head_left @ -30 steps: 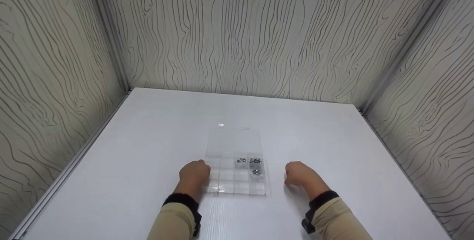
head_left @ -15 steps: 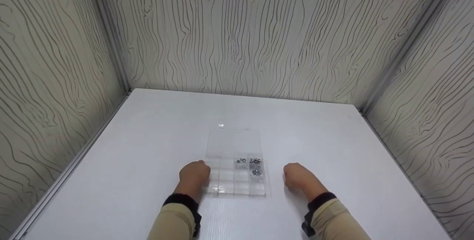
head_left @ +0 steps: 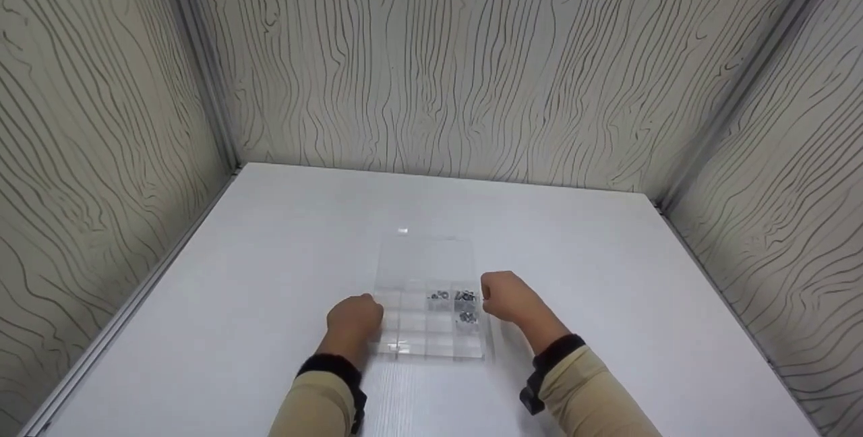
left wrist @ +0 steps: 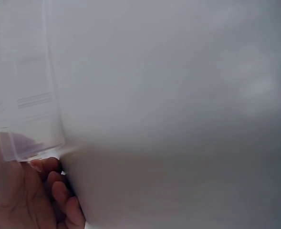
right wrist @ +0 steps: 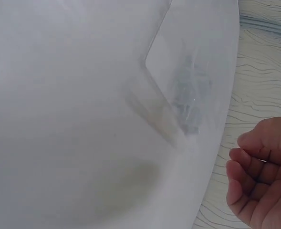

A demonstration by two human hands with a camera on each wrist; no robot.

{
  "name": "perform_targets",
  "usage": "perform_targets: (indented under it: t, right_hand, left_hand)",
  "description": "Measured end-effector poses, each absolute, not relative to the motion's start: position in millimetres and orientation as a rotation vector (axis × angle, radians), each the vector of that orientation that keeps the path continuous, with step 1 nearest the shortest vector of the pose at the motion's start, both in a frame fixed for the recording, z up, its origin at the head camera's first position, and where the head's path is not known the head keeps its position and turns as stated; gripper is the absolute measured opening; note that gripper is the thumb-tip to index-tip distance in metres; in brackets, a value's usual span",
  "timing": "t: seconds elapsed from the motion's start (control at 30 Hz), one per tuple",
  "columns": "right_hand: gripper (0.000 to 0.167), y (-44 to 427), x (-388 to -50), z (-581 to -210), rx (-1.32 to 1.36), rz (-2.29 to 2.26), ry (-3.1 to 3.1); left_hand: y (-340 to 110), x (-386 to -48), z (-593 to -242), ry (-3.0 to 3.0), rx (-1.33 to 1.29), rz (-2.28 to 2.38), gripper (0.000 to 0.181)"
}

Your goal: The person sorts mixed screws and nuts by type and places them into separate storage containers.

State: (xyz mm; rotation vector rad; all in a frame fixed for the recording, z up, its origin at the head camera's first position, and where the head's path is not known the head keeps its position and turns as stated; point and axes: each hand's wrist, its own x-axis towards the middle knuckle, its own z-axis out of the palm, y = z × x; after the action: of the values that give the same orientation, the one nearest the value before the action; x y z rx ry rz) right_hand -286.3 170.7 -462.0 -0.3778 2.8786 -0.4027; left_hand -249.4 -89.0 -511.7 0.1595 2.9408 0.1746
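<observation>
A clear plastic compartment box lies on the white table with its transparent lid folded back. Small metal pieces sit in several compartments at its right side; their kind is too small to tell. My left hand holds the box's left edge; in the left wrist view, curled fingers lie against the box corner. At the right edge, beside the metal pieces, is my right hand. Its fingers are loosely curled in the right wrist view, with nothing visible between them and the thumb.
The white table extends around the box on all sides. Wood-patterned panels stand at the back, left and right of it. Metal rails run up the corners.
My right hand has moved left and forward from the table beside the box to its right edge. The left hand and the box stay in place.
</observation>
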Motion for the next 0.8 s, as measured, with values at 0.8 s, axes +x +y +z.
perform_targets:
  t: [0.8]
  right_hand:
    - [0.009,172,-283,-474,-0.445,-0.38,2.869]
  left_hand:
    - [-90,-253,-515,2.914,-0.001,0.433,0.032]
